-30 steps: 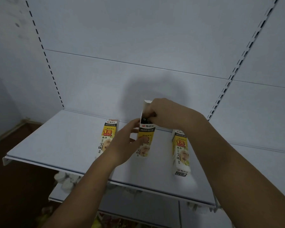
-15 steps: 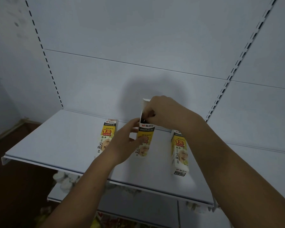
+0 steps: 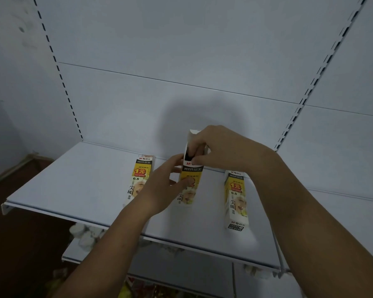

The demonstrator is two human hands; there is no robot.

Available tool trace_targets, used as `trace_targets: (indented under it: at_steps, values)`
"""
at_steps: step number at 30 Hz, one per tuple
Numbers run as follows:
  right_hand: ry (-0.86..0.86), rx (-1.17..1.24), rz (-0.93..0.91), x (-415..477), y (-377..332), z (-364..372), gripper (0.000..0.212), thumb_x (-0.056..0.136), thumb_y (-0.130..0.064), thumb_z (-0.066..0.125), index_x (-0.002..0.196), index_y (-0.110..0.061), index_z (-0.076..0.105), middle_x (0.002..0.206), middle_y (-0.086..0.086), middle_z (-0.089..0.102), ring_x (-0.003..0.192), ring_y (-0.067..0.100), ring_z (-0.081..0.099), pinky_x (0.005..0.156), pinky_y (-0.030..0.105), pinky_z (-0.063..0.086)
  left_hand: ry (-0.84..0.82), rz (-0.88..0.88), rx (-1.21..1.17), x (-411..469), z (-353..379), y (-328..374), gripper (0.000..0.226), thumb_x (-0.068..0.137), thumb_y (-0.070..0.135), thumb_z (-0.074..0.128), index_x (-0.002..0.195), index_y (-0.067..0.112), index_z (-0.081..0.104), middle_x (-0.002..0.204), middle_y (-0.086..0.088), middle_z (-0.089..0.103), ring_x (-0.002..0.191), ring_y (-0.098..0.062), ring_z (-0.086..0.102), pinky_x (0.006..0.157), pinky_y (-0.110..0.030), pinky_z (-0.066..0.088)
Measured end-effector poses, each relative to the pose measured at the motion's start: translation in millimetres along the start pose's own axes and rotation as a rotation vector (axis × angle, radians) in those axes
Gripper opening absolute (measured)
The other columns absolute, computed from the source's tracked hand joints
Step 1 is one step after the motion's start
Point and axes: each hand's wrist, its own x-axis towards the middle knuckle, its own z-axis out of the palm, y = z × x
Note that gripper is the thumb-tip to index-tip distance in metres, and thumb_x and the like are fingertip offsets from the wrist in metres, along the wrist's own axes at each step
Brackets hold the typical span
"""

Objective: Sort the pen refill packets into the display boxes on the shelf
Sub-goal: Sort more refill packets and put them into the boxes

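Yellow cardboard middle box (image 3: 190, 188) rests on the shelf (image 3: 73, 190) between two other boxes. The left hand (image 3: 159, 190) has its grip around the box. The right hand (image 3: 222, 147) curls into the open top. If it pinches a refill packet, I cannot tell. A hard push may tip the box or crush its flap (image 3: 193, 133).

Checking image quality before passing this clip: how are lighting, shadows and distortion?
Head view: dim, bluish light; soft shadow on the back panel above the right hand; wide-angle lens bows the slotted uprights; print on the right box is legible; no glare.
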Motion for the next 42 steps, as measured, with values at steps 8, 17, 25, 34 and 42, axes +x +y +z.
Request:
trace_targets:
  at_steps: [8, 17, 25, 34, 42]
  values:
    - [0.019, -0.094, 0.01, -4, -7, 1, 0.01, 0.09, -0.026, 0.077, 0.097, -0.029, 0.083, 0.085, -0.018, 0.069, 0.082, 0.005, 0.065, 0.083, 0.033, 0.056, 0.004, 0.004, -0.013, 0, 0, 1, 0.052, 0.097, 0.022, 0.073, 0.139, 0.044, 0.052, 0.121, 0.03, 0.065, 0.116, 0.016, 0.055, 0.078, -0.009, 0.053]
    - [0.085, -0.013, -0.025, -5, -2, 6, 0.011, 0.094, -0.033, 0.071, 0.1, -0.036, 0.079, 0.091, -0.018, 0.07, 0.086, 0.003, 0.064, 0.079, 0.03, 0.052, -0.003, 0.007, -0.025, 0, -2, -1, 0.053, 0.096, 0.024, 0.074, 0.142, 0.041, 0.052, 0.122, 0.028, 0.065, 0.117, 0.013, 0.056, 0.081, -0.015, 0.057]
    - [0.122, -0.085, 0.034, 5, 3, 14, 0.022, 0.1, -0.025, 0.062, 0.107, -0.036, 0.08, 0.099, -0.011, 0.071, 0.086, 0.008, 0.065, 0.083, 0.039, 0.058, -0.01, -0.001, -0.033, 4, 0, -1, 0.054, 0.093, 0.023, 0.078, 0.138, 0.04, 0.055, 0.122, 0.027, 0.065, 0.116, 0.01, 0.058, 0.085, -0.026, 0.061]
    - [0.112, 0.005, 0.094, 11, 5, 14, 0.019, 0.093, -0.02, 0.072, 0.1, -0.034, 0.082, 0.083, -0.02, 0.067, 0.077, 0.001, 0.063, 0.072, 0.022, 0.05, -0.038, -0.041, -0.135, 9, -6, -1, 0.05, 0.083, 0.02, 0.088, 0.123, 0.036, 0.063, 0.113, 0.017, 0.072, 0.107, -0.001, 0.067, 0.081, -0.024, 0.061]
    - [0.062, 0.06, 0.073, 10, 3, 7, 0.013, 0.091, -0.019, 0.075, 0.1, -0.025, 0.082, 0.089, -0.012, 0.072, 0.081, 0.001, 0.065, 0.069, 0.015, 0.048, -0.029, -0.033, -0.148, 6, -4, -3, 0.052, 0.085, 0.019, 0.087, 0.128, 0.035, 0.062, 0.116, 0.021, 0.071, 0.111, -0.001, 0.066, 0.083, -0.026, 0.062]
